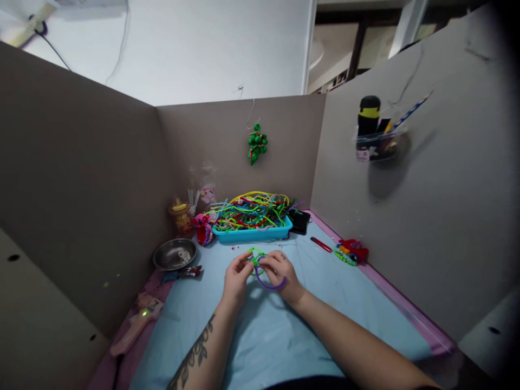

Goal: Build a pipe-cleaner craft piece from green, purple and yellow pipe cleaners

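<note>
In the head view, the left hand (235, 275) and right hand (286, 276) have fingertips pinched on a piece (256, 261) just in front of the tray (252, 235): bright green loops with one purple strand (266, 286) curving beneath. One bowl (167, 257) lies left of the tray, one ornament (257, 143) hangs above it; one holder (376, 150), up to its right, bears a label (363, 155) too small to read.

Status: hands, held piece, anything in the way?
Left hand, right hand pinching green-and-purple strand piece. Purple strand curving below. Blue tray beyond, not between hands.
</note>
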Tool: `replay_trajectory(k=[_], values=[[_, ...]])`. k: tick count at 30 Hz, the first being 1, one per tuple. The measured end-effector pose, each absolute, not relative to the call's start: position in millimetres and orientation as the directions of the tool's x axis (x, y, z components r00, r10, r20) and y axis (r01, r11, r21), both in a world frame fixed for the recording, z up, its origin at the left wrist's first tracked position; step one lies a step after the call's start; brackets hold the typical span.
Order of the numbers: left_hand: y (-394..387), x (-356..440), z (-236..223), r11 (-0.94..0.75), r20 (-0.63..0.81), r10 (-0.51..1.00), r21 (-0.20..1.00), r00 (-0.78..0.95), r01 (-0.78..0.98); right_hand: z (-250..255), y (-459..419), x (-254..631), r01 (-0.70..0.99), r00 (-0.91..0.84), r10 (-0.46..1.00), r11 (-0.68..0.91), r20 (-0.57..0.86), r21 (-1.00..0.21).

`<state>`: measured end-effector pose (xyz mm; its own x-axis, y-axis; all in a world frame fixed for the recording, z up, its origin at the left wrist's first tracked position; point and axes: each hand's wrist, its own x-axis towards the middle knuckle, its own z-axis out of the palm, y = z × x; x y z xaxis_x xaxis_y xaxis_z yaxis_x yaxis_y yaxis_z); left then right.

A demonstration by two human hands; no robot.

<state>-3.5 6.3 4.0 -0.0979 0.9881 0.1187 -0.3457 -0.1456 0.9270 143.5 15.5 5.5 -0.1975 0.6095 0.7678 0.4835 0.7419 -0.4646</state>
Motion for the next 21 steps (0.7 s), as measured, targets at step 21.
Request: replay_trajectory(k=[21], values=[[6.6, -2.2, 3.5, -0.137, 0.125, 0.991, 0.93, -0.055, -0.341, 5.9, 15.1, 136.9, 0.436, -0.046, 0.696, 0.659, 0.717, -0.612]])
